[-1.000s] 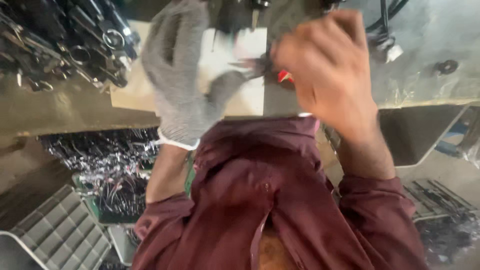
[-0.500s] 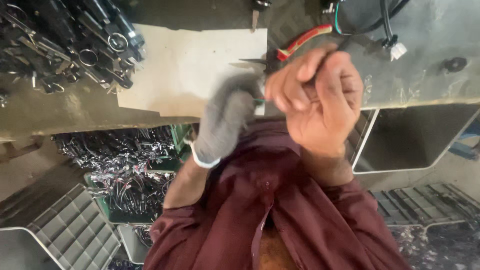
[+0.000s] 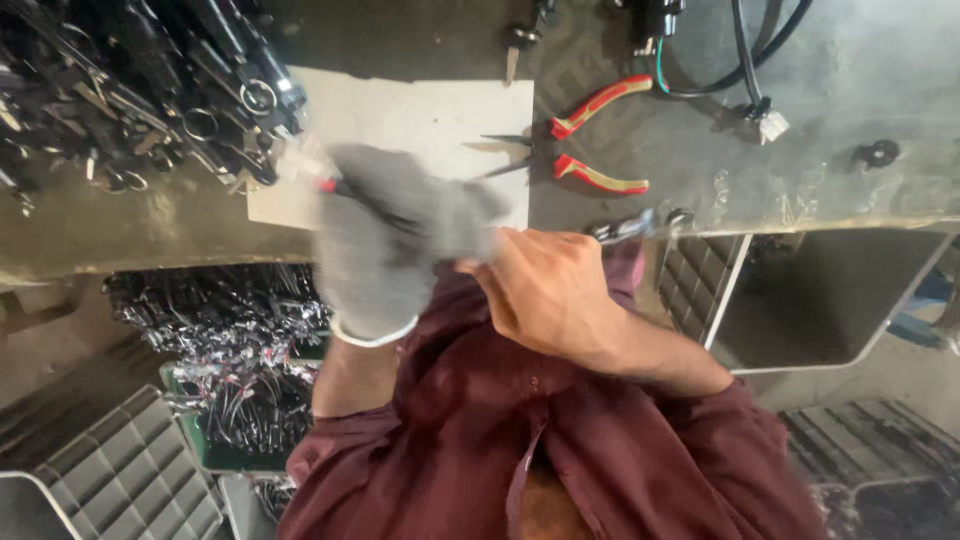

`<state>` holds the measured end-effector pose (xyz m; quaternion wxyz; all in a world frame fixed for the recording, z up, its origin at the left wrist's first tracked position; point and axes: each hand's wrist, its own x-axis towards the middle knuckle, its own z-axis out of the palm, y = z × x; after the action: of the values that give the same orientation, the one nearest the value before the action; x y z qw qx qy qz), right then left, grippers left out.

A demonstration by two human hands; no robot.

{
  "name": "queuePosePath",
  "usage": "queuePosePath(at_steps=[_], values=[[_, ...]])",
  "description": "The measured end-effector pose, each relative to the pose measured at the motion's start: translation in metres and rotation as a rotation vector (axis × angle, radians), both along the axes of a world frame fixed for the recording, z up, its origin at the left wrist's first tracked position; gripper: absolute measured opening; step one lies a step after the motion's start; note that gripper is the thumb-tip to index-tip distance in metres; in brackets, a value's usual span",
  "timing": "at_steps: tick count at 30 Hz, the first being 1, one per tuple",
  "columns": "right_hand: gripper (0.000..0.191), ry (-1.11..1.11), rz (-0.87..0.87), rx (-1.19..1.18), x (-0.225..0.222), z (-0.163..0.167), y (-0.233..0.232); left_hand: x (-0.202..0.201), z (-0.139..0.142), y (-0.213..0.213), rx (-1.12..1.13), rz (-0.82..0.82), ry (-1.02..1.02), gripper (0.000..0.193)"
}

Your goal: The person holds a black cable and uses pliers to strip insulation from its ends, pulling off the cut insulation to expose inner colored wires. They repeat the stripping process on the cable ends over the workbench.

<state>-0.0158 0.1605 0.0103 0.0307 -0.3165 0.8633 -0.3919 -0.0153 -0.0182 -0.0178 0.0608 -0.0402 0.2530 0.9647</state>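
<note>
My left hand [image 3: 385,245], in a grey knit glove and blurred by motion, is over the front of a white sheet [image 3: 420,110] and closed on a thin dark tool [image 3: 345,190] with a red spot near its end. My bare right hand [image 3: 550,290] is close to my chest at the bench edge. It grips a shiny metal instrument [image 3: 635,227] with ring handles that sticks out to the right. Red-handled pliers [image 3: 590,150] lie open on the bench beyond both hands, jaws on the sheet, touched by neither hand.
A big heap of dark metal scissors-like instruments [image 3: 130,90] fills the bench's left. A black cable with a white plug [image 3: 765,120] lies at the right. Below the bench stand a green crate of more instruments [image 3: 230,400], grey plastic crates [image 3: 120,480] and a metal tray [image 3: 830,300].
Both hands dropped from the pliers toward my chest. The gloved left hand swung left over the sheet. The red-handled pliers now lie free on the bench.
</note>
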Motion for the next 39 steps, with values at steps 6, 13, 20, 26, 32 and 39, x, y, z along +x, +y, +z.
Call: queuePosePath(at_steps=[6, 13, 20, 26, 32, 39], values=[[0.039, 0.03, -0.143, -0.006, -0.017, 0.007, 0.033, 0.011, 0.017, 0.012, -0.312, 0.031, 0.319, 0.026], [0.043, -0.502, 0.301, -0.988, -0.033, 0.055, 0.041, 0.033, 0.009, 0.064, -0.89, -0.331, 0.67, 0.021], [0.049, -0.776, 0.334, -1.057, -0.021, 0.032, 0.127, 0.029, 0.003, 0.055, -0.938, -0.333, 0.701, 0.017], [0.023, -0.471, -0.012, -1.271, -0.038, 0.015, 0.096, 0.004, 0.0, 0.025, -1.043, -0.139, 0.529, 0.027], [0.056, -0.891, -0.038, -0.782, -0.029, -0.031, 0.015, -0.003, -0.018, 0.006, -0.284, -0.174, -0.125, 0.036], [0.06, -0.416, -0.181, -0.349, 0.01, -0.096, 0.036, 0.01, -0.019, 0.014, -0.946, 0.143, 0.212, 0.022]])
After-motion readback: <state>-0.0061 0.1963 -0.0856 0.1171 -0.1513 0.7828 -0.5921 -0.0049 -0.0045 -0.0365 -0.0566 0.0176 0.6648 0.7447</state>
